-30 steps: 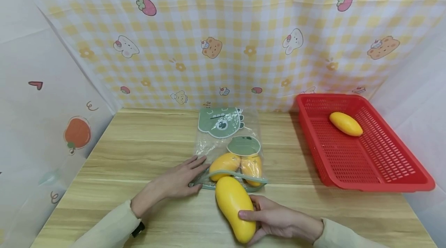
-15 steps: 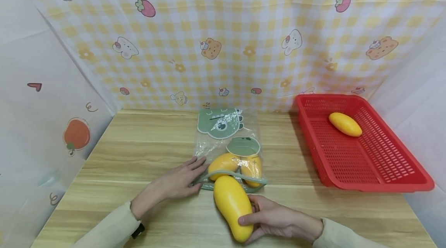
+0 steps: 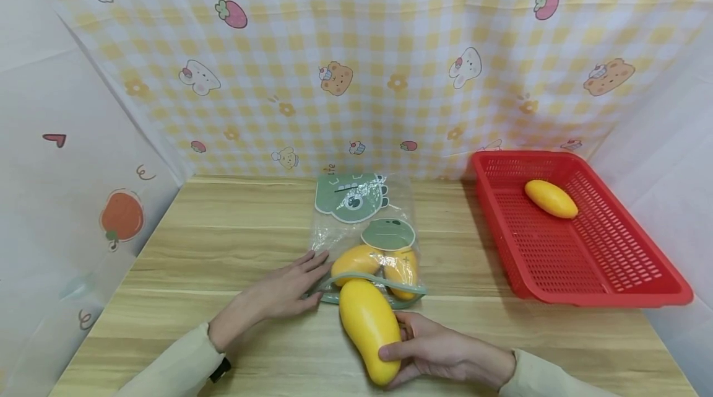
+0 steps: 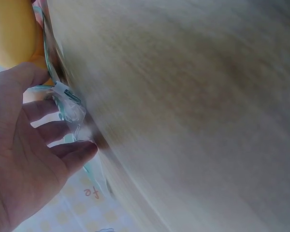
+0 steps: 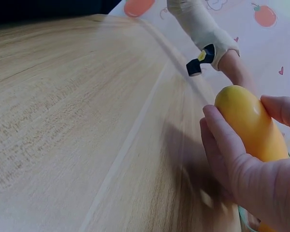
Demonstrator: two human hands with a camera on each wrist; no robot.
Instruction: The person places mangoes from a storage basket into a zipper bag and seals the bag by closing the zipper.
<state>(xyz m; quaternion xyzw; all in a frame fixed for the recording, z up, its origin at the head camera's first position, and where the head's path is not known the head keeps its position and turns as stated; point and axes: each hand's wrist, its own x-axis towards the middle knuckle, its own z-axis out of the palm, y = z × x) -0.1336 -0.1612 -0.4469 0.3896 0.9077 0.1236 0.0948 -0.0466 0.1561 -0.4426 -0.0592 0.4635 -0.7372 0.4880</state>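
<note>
My right hand grips a yellow mango, thumb on top and fingers round its side; the right wrist view also shows the mango between thumb and fingers. Its far end lies at the mouth of a clear zip bag with green cartoon prints. Inside the bag are two more mangoes, a left one and a right one, side by side behind the green zip edge. My left hand rests at the bag's left front corner with fingers extended, and in the left wrist view the fingers touch the crumpled plastic.
To the right stands a red perforated basket, with one yellow mango in it. The wooden table ends at a checked cloth at the back and a white printed cloth on the left.
The mango in my right hand has shifted very slightly left and toward the bag. My left hand, the bag and the basket hold their places, apart from a slight camera drift.
</note>
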